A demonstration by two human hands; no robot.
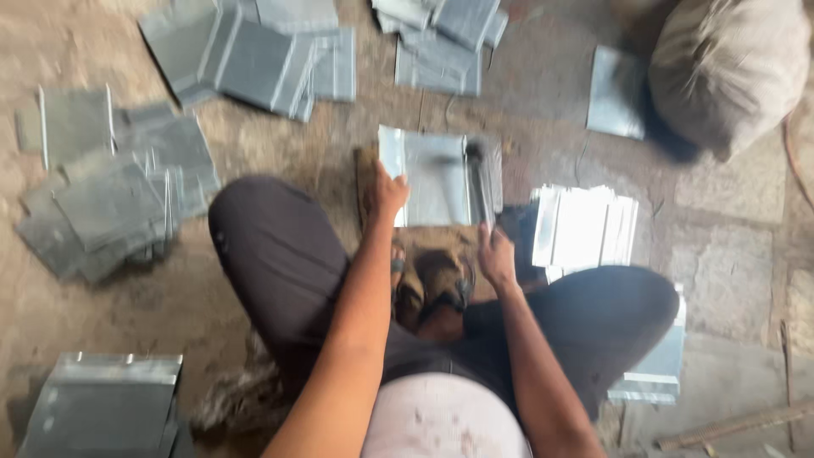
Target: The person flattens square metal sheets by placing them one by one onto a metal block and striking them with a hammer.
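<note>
I sit on the ground with knees spread, looking down. My left hand [386, 193] grips the left edge of a square metal sheet [432, 174] that lies in front of my feet. My right hand [495, 254] holds the handle of a dark tool [477, 182], perhaps a hammer or mallet, whose head rests over the sheet's right side. The picture is blurred, so the tool's exact shape is unclear.
Heaps of grey metal sheets lie at the left [110, 195], top left [254, 51] and top middle [441, 38]. A bright stack [585, 225] sits right of the sheet, another [106, 403] at bottom left. A stuffed sack [729, 68] stands top right.
</note>
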